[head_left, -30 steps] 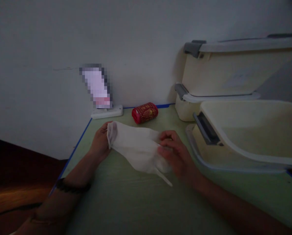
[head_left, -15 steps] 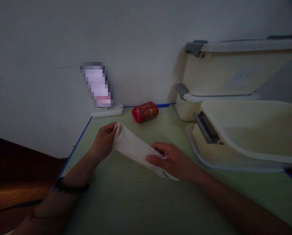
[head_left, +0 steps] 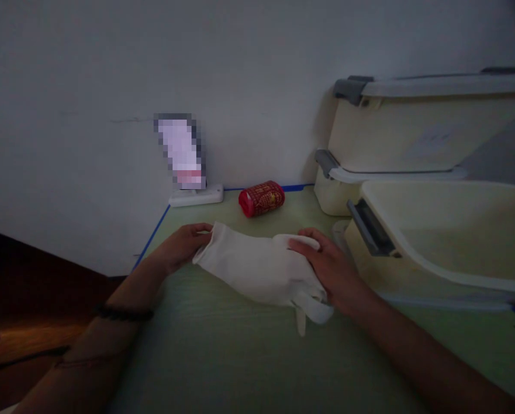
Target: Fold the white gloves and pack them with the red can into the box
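A white glove point(head_left: 253, 264) is stretched between my hands above the green table. Its cuff opens toward the left, where my left hand point(head_left: 187, 244) holds the rim with fingers partly tucked into or behind the opening. At the other end, my right hand point(head_left: 329, 264) grips the glove around its thumb and finger part, my thumb lying on top. Some of the glove's fingers fold or dangle below my right hand. Behind the glove, near the wall, lies a red rolled item point(head_left: 261, 199) with gold patterning; neither hand touches it.
A blurred-out phone point(head_left: 182, 150) stands upright on a white base point(head_left: 197, 196) at the back left. On the right sit an uncovered cream plastic bin point(head_left: 412, 267) with a grey handle and stacked cream boxes point(head_left: 395, 132). Blue tape edges the green table point(head_left: 206, 351).
The glove has turned and spread wider, showing its broad side and dangling fingers. My right hand has shifted right and up a little. The whole view has moved slightly.
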Tool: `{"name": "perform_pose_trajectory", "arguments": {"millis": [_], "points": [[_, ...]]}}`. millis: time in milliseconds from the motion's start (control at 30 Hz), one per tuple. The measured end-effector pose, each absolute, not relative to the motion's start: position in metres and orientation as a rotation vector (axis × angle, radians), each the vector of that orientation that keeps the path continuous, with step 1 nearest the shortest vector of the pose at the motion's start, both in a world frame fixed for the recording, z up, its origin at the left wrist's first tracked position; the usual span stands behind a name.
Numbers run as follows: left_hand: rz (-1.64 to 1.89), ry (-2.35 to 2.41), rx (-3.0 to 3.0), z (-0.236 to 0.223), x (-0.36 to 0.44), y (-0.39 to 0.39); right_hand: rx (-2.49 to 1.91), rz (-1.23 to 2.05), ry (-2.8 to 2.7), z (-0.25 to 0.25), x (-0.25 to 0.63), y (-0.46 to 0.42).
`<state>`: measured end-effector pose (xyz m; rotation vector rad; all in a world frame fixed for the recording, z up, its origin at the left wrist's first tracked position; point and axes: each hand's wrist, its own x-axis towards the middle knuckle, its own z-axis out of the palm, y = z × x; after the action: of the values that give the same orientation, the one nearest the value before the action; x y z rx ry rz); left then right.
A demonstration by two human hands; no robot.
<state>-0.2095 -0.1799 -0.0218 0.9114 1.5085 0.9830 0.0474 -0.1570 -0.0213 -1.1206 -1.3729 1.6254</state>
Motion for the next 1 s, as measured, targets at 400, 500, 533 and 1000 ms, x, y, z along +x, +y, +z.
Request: {"name": "perform_pose_trajectory", "arguments": {"millis": [400,500,533,1000], "points": [[0.724,1.488,2.406,-0.027,-0.174,-0.193,-0.885,0.435,-2.501,-0.038,0.043,-0.182],[0.420,1.491,2.443,-0.038,-0.163,-0.192,-0.920,0.450,-2.643,-0.047,0.044,-0.188],[0.359,1.539,2.451,-0.042,-0.164,-0.190,-0.957,0.444,-2.664,-0.049,0.046,-0.189],[0.603,2.245,2.284,-0.042,-0.198,-0.179,-1.257,0.269,-2.517,-0.033,0.058,-0.169]]}}
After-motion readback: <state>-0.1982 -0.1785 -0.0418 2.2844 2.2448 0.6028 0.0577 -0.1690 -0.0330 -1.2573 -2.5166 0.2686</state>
